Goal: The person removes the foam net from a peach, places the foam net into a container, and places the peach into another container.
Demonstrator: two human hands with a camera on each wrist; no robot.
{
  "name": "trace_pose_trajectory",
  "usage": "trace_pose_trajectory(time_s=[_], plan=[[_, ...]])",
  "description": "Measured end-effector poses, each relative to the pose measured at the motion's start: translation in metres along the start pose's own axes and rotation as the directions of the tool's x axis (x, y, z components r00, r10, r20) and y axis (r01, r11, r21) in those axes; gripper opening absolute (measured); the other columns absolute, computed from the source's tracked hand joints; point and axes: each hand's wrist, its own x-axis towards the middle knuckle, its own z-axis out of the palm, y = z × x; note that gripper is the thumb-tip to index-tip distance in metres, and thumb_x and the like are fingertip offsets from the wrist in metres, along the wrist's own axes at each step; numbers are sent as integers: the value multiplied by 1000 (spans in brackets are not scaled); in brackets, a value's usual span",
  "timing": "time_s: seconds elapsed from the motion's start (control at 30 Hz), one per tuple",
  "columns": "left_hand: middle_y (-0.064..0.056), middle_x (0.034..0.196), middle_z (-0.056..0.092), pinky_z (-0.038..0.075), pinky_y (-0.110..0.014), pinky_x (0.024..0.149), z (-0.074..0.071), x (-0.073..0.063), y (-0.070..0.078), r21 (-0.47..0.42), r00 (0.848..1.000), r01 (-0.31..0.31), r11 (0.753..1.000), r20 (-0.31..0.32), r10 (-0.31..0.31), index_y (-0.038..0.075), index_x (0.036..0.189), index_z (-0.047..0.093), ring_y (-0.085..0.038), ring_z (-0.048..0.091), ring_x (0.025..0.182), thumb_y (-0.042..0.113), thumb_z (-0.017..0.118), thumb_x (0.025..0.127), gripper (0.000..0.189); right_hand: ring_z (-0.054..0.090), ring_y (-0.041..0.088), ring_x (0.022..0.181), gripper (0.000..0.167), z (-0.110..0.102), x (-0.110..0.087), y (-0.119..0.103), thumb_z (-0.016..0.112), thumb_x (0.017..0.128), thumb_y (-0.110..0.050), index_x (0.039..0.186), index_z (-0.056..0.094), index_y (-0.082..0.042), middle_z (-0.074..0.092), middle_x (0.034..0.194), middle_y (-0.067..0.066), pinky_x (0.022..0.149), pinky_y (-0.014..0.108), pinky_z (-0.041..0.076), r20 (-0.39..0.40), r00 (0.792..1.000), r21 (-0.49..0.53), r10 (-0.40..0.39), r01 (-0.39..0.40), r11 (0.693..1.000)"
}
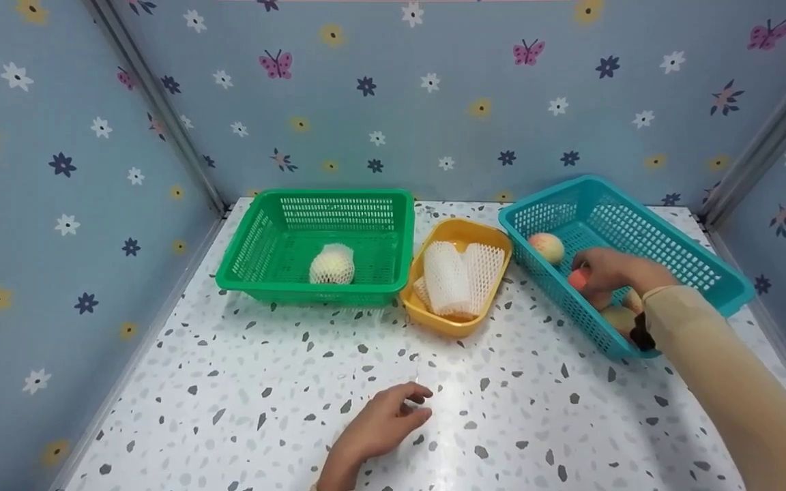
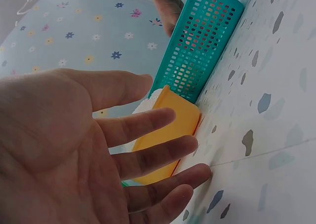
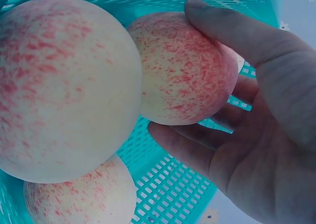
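Observation:
My right hand (image 1: 610, 267) reaches into the teal basket (image 1: 679, 235) and grips a reddish peach (image 3: 185, 71), thumb on one side and fingers on the other. In the right wrist view, a large pale peach (image 3: 64, 91) and another peach (image 3: 84, 194) lie beside it. One more peach (image 1: 546, 248) rests at the basket's far left. My left hand (image 1: 383, 423) is over the table's front middle, its fingers loosely extended and holding nothing; its palm shows in the left wrist view.
At the left stands a green basket (image 1: 318, 294) holding one fruit in a white foam net (image 1: 332, 264). Between the baskets, a yellow tray (image 1: 458, 329) contains white foam net sleeves (image 1: 449, 278). Patterned panels (image 1: 393, 102) enclose the speckled table (image 1: 284, 382) at the back and sides.

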Motion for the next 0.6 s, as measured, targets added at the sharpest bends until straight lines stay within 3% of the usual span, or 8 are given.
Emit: trace_pose_trajectory(time_s=[0.23, 0.43, 0.6], plan=[[-4, 117, 63, 47, -44, 89, -1, 0, -1, -16, 1000, 23, 1000, 9, -22, 13, 123, 63, -20, 60, 102, 31, 61, 96, 32, 45, 38, 108, 61, 0, 1, 1, 72, 86, -24, 136, 46, 1, 47, 128, 23, 88, 58, 44, 1, 1000, 14, 5, -5, 1000], [-6, 114, 64, 47, -42, 87, -1, -1, -2, -11, 1000, -27, 1000, -1, 27, 10, 120, 64, -21, 61, 99, 28, 60, 97, 30, 50, 36, 103, 54, 1, -1, 4, 69, 87, -22, 130, 50, 5, 51, 124, 24, 83, 50, 48, -29, 996, 3, -80, 80, 997], [-4, 113, 64, 47, -43, 87, -1, -2, -2, -18, 1000, -22, 1000, -3, 22, 10, 120, 64, -21, 60, 99, 28, 60, 97, 29, 49, 36, 104, 55, 1, -2, 4, 68, 88, -24, 131, 49, 5, 51, 125, 24, 84, 51, 47, -22, 998, 18, -60, 60, 998]])
